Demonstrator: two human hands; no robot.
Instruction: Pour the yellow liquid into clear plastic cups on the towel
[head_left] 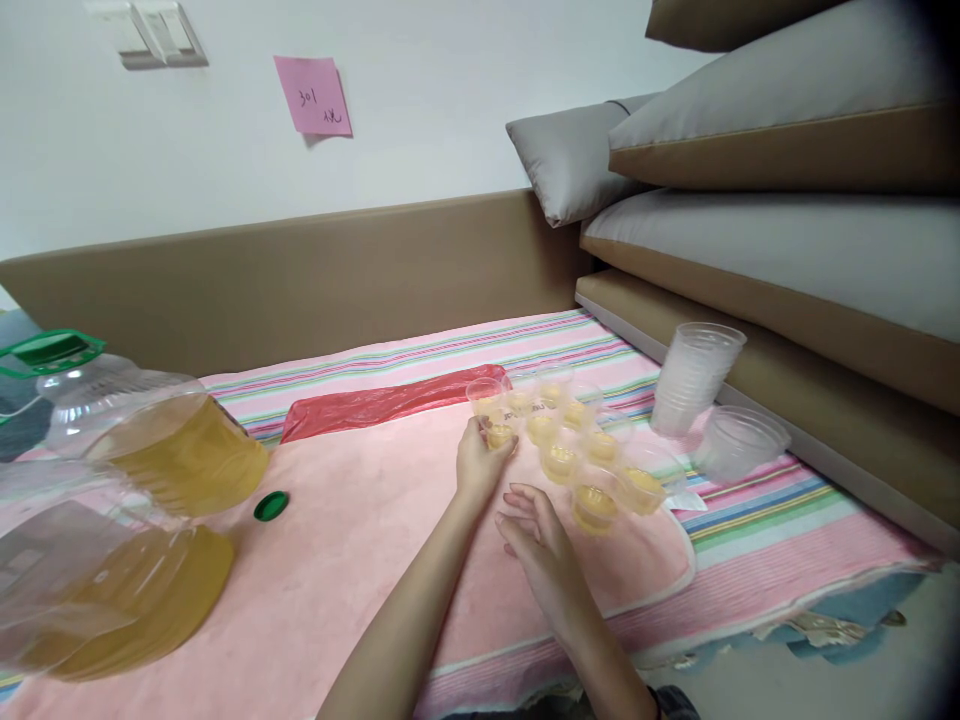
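My left hand (480,465) is closed around a clear plastic cup (499,434) with some yellow liquid in it, at the left edge of a group of similar cups. Beside it, my right hand (538,535) hovers over the pink towel (360,560), its fingers loosely apart and holding nothing. Closest to the right hand are a cup of yellow liquid (595,506) and another such cup (559,460). Several more filled cups (602,443) stand close together behind and to the right. My left fingers hide part of the held cup.
Two large clear jugs of yellow liquid are at the left: a rear jug (202,450) with a green handle and a front jug (150,600). A green cap (271,505) lies near them. Stacked empty cups (694,380), bowls (742,440), red plastic (397,400) and cushions (787,240) surround the towel.
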